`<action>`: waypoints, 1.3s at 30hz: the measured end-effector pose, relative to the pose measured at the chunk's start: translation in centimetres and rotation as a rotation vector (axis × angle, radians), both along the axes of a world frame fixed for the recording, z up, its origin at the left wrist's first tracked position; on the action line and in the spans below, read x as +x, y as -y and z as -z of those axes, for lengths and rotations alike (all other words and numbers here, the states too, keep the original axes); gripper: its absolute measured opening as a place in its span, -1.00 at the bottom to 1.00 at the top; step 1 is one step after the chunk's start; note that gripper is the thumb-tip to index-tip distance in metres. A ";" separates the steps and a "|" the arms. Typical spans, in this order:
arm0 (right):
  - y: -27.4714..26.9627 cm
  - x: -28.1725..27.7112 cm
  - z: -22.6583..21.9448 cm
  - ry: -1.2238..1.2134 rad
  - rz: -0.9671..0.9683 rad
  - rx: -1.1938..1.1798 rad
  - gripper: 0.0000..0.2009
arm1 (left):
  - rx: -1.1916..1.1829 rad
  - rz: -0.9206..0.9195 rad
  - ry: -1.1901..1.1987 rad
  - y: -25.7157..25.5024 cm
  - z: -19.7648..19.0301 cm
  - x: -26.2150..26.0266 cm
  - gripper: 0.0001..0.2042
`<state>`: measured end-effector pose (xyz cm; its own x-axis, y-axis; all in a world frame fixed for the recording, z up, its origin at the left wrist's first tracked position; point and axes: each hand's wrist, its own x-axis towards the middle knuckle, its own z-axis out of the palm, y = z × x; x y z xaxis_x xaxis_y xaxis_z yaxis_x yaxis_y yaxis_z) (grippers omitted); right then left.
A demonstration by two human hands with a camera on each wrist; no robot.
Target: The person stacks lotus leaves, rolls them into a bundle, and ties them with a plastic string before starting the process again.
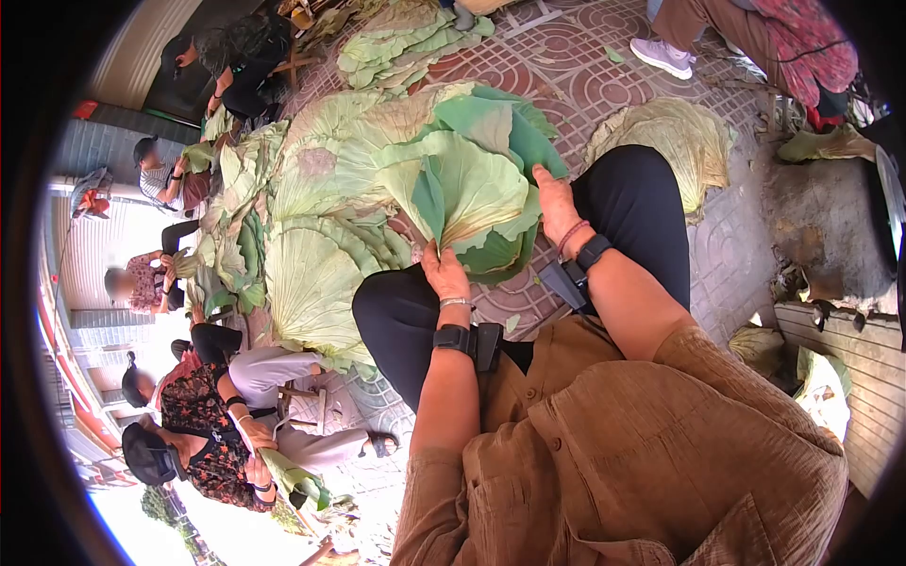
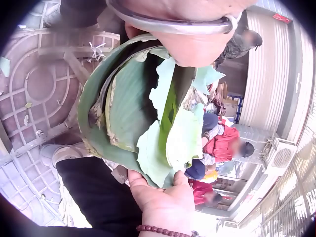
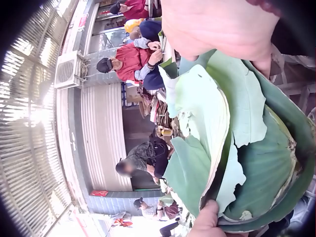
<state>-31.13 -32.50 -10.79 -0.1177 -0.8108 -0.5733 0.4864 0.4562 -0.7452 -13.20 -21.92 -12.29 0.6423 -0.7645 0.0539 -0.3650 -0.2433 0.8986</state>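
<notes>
Both hands pinch folded green lotus leaves [image 1: 472,198].

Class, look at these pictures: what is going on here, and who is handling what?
A seated person holds a bundle of large green leaves over their knees, gripping it from both sides. The left hand pinches the near edge and the right hand clasps the far edge. The leaves are folded together, with torn edges showing in the wrist views. A big heap of similar leaves lies spread on the patterned paving in front. Other people sit alongside, also holding leaves.
</notes>
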 end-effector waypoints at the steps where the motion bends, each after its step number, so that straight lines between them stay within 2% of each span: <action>1: 0.1 -0.1 0.1 0.000 0.000 0.000 -0.57 | -0.027 0.000 -0.064 0.0 -0.2 0.0 -0.65; 2: 0.1 -0.3 0.2 -0.008 -0.014 0.002 -0.55 | -0.027 0.000 -0.064 0.0 -0.3 -0.1 -0.65; 4: 0.0 -0.3 -0.4 -0.016 -0.029 0.004 -0.54 | -0.079 -0.053 -0.448 -0.1 -1.3 -0.6 -0.56; 6: 0.0 -0.4 -0.6 -0.068 0.086 -0.075 -0.46 | -0.044 -0.080 -0.424 -0.2 -1.8 -0.4 -0.55; 8: 0.8 -0.9 0.9 -0.103 0.103 -0.105 -0.43 | -0.008 -0.108 -0.400 -0.2 -1.8 -0.3 -0.53; 10: 0.8 -1.2 0.0 -0.138 0.119 -0.134 -0.40 | -0.079 -0.316 -0.764 -0.1 -2.1 -0.3 -0.54; 12: 0.9 -1.9 -1.1 -0.351 0.180 -0.047 -0.39 | -0.028 -0.374 -0.815 -0.2 -2.4 0.0 -0.57; 13: 1.1 -2.0 -0.7 -0.351 0.179 -0.048 -0.39 | 0.022 -0.429 -0.866 -0.2 -2.6 0.2 -0.59; 14: 1.5 -2.2 -0.4 -0.609 0.223 -0.190 -0.38 | 0.021 -0.431 -0.866 -0.2 -2.4 0.4 -0.59; 15: 1.7 -2.2 0.0 -0.865 0.264 -0.336 -0.38 | -0.022 -0.367 -0.983 -0.3 -1.6 0.9 -0.60; 16: 1.1 -2.3 -1.2 -1.082 0.271 -0.493 -0.47 | -0.066 -0.301 -1.098 -0.2 -1.4 1.1 -0.61; 17: 0.4 -2.4 -2.5 -1.082 0.269 -0.494 -0.47 | -0.067 -0.303 -1.098 -0.2 -1.2 1.2 -0.61; 19: -1.0 -2.3 -5.6 -1.347 0.007 -0.760 -0.59 | -0.051 -0.363 -1.181 -0.2 -1.5 1.0 -0.62; 20: -0.9 -1.9 -4.9 -1.304 -0.073 -0.796 -0.68 | -0.053 -0.366 -1.182 -0.2 -1.5 1.0 -0.62; 21: -1.2 -1.7 -4.8 -1.303 -0.077 -0.799 -0.68 | -0.098 -0.364 -1.241 -0.2 -1.2 1.1 -0.62; 23: -2.0 -1.1 -4.4 -1.399 -0.447 -0.669 -0.69 | -0.148 -0.364 -1.301 -0.3 -0.8 1.3 -0.61; 24: -2.2 -1.0 -3.7 -1.485 -0.548 -0.648 -0.69 | -0.141 -0.367 -1.340 -0.3 -0.7 1.5 -0.60; 29: -2.4 0.0 -2.2 -1.500 -0.611 -0.494 -0.68 | -0.078 -0.428 -1.398 -0.5 -1.4 1.6 -0.59; 34: -2.1 0.0 -1.7 -1.540 -0.612 -0.465 -0.69 | -0.074 -0.212 -1.272 -1.3 -2.4 1.0 -0.55; 39: -1.7 0.3 -1.4 -1.496 -0.629 -0.359 -0.80 | -0.160 -0.117 -1.232 -1.3 -2.6 0.5 -0.50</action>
<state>-30.88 -30.80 -9.42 0.0200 -0.9986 -0.0484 -0.8898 0.0042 -0.4564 -12.68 -20.67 -9.69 0.3955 -0.7395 -0.5447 0.7566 -0.0738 0.6497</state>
